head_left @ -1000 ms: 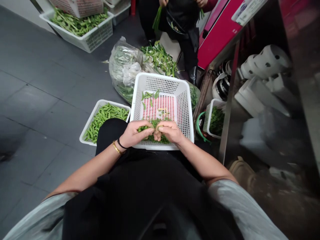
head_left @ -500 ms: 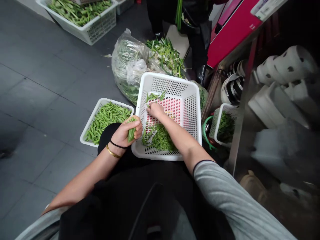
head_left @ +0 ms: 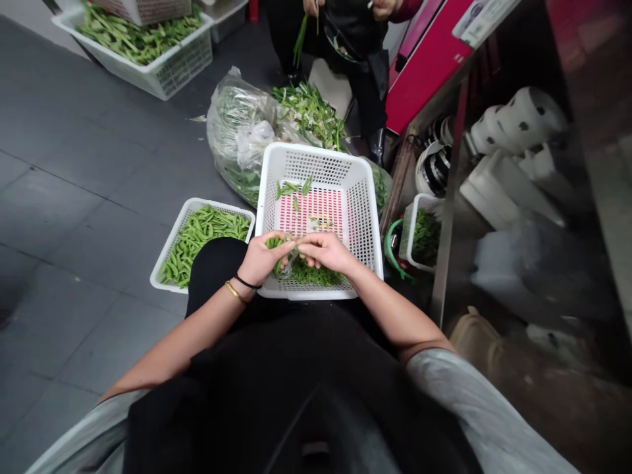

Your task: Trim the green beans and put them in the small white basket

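Note:
My left hand point(head_left: 264, 258) is closed around several green pea pods point(head_left: 272, 243), which show between its fingers. Fingertip to fingertip with it, my right hand point(head_left: 328, 251) is pinched; what it grips is too small to make out. Both hands are over the near part of a white perforated basket point(head_left: 376, 243) in my lap. Thin green trimmings point(head_left: 316, 273) lie below the hands, and a few loose pods point(head_left: 287, 189) rest toward the far left of the basket. To the left, a smaller white basket point(head_left: 157, 271) is full of pods point(head_left: 207, 227).
Beyond the basket are a plastic bag of greens point(head_left: 237, 112) and a heap of scallion scraps point(head_left: 316, 118). A co-worker's hand point(head_left: 388, 8) shows at the top. A large crate point(head_left: 170, 79) stands upper left; a metal shelf point(head_left: 447, 250) runs along the right.
My right hand has come back from the far left of the basket to meet my left hand. My left hand has moved right, over the basket's near edge. The view has shifted slightly.

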Tool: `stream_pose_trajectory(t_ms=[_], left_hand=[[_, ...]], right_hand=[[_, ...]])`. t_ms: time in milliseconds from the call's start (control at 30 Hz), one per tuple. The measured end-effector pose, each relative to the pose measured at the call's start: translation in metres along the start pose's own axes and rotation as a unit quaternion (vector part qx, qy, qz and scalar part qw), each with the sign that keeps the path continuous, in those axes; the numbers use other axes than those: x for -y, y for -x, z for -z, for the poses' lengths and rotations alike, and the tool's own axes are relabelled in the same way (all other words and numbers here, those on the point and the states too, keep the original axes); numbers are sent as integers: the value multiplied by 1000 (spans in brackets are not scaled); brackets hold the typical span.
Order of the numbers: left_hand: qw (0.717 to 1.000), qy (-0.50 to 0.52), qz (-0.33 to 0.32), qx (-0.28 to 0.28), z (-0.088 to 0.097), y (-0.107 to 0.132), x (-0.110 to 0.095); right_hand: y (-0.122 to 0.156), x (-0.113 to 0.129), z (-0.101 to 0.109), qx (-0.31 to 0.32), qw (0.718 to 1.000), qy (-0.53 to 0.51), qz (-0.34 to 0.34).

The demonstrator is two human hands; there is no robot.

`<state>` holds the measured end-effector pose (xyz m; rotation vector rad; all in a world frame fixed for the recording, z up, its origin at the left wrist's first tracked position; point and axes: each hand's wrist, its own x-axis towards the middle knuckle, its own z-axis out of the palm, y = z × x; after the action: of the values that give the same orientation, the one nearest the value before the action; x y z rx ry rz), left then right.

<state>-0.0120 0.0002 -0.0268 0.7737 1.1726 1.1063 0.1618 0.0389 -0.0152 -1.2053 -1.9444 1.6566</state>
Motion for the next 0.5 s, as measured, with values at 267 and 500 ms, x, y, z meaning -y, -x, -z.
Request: stream_pose_trajectory(t_ms=[267, 500], left_hand=[[992, 96, 62, 44, -16, 15, -11], [977, 67, 80, 183, -18, 27, -15]], right_hand=[[42, 2, -6, -140, 888, 338, 278], [59, 5, -5, -109, 913, 252, 301]])
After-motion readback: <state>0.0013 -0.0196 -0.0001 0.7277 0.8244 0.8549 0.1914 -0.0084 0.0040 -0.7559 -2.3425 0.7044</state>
